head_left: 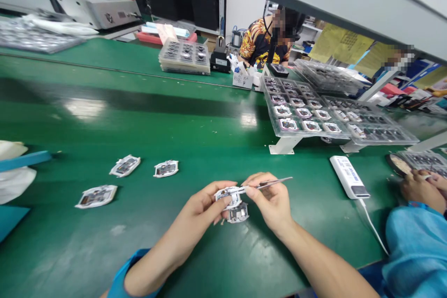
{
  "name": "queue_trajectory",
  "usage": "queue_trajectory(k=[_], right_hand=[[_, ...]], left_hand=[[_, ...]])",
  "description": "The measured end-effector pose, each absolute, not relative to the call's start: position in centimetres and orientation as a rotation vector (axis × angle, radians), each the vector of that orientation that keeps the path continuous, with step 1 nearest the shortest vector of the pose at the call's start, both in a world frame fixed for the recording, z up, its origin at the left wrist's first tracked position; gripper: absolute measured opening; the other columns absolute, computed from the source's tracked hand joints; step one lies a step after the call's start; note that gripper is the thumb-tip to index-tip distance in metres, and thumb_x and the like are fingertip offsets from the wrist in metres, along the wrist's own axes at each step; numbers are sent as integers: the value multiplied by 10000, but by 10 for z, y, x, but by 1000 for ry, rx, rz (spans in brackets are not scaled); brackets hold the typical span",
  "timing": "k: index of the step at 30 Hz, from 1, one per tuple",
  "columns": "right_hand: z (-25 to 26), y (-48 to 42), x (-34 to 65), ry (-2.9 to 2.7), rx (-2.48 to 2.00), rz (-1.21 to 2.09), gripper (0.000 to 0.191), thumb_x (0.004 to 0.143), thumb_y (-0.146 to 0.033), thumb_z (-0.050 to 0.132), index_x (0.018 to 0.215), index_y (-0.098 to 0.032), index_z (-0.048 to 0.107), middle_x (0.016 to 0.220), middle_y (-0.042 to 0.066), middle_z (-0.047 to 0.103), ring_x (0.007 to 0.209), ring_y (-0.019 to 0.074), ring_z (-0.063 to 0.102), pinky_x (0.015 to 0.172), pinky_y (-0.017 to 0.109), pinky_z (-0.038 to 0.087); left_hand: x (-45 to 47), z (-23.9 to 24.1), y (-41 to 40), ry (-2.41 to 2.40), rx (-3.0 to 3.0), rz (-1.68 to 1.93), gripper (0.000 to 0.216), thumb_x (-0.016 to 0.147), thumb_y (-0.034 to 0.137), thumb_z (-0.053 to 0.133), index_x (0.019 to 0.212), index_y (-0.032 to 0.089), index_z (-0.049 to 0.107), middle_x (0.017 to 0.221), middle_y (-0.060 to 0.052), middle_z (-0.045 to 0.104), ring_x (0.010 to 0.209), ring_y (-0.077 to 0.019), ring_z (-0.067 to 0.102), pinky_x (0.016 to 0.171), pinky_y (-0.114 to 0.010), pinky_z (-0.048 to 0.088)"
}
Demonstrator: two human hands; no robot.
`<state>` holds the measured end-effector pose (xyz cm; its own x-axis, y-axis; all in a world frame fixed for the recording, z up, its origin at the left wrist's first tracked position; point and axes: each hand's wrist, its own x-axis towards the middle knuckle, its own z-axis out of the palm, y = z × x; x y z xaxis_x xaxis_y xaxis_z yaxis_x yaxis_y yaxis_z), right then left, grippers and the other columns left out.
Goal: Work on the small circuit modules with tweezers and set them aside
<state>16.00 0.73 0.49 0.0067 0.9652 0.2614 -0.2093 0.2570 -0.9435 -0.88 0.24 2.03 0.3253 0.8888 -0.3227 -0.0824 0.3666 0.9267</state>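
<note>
My left hand (204,207) pinches a small white-framed electronic module (225,196) between thumb and fingers. My right hand (270,199) is shut on slim metal tweezers (274,183), whose tips reach the module held in my left hand. Just below both hands, a second module (238,213) lies on the green mat (146,237), close to my left fingers. Further left on the mat lie several similar modules, including one (165,168) and another (96,196).
Clear plastic trays of modules (296,111) stand on white brackets at the far right. A white corded device (349,177) lies right of my hands. A co-worker's hands (421,188) and blue sleeve work at the right edge; another person (268,42) sits beyond.
</note>
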Motion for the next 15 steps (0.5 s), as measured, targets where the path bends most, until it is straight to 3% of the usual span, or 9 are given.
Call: queue_trajectory(k=[8,15], right_hand=[[5,8,159,-1018,-1007,1282,124,710,-252,792,739,-202,683,721,-8,705,667,128,628,643,246,481],[8,11,160,-1016,-1081,1229,138,683,-256,799,707,-190,680,690,-2,695,654,136,621,646,256,475]], left_hand=[[-7,12,0,1078,1251,872,334,821,398,603,1067,173,603,783,-3,622,642,-150,508,580,-258,409],[-8,13,-1,1052,1266,836,299,821,376,595,1043,177,589,800,-12,637,652,-156,535,581,-256,424]])
